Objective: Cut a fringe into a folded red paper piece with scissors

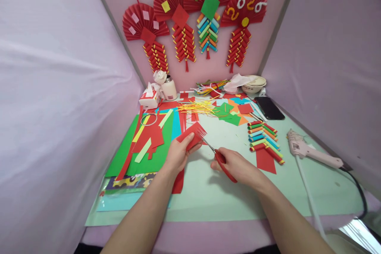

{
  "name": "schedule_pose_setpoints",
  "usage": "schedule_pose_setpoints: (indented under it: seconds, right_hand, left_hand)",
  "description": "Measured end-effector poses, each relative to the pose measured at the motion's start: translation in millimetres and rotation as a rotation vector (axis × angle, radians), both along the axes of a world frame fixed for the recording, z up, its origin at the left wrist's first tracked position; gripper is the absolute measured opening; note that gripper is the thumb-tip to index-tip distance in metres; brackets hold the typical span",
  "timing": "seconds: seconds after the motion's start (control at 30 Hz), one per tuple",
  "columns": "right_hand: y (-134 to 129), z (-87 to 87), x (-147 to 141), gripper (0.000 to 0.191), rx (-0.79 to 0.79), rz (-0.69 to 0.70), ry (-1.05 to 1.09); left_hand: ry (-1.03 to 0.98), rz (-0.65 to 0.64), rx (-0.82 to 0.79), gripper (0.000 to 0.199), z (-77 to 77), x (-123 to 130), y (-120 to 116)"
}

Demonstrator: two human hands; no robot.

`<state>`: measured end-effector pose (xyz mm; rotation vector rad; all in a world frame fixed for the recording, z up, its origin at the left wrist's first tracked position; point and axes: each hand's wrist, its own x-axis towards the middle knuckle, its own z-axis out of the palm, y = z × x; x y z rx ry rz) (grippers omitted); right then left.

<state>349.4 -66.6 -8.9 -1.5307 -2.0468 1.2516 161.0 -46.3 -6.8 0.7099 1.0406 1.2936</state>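
Bare forearms (145, 214) nearest; left fingers (187, 140) pinching slit-edged red paper (192, 130), right fingers (225, 151) gripping red-handled scissors (228, 170), blades (210, 146) near the slits; glue gun (299, 147) on bench (214, 202), right of right fingers

Bright, diffuse light; soft shadow falls on pale-green table covering (208, 206) below right hand (233, 162); wide-angle stretch at edges.

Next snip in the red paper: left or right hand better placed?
Right hand, I'd say: it holds the scissors, blades pointing toward the fringed end of the red paper. Left hand is occupied, gripping that paper.
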Motion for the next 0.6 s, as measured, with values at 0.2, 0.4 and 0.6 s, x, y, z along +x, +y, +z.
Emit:
schedule_pose_setpoints:
  seconds: [0.2,0.4,0.6]
  right_hand:
    - [0.1,-0.9,-1.4,0.038,0.021,-0.007,-0.015]
    - [0.6,-2.8,0.0,0.037,0.020,-0.008,-0.013]
    - [0.8,-4.2,-0.9,0.039,0.032,-0.019,-0.009]
  left_hand:
    - [-0.008,-0.020,0.002,0.031,-0.4,0.5,-0.3]
    - [0.002,-0.051,0.009,0.029,-0.5,0.4,-0.1]
    - [0.013,-0.056,0.006,0.030,-0.5,0.2,-0.1]
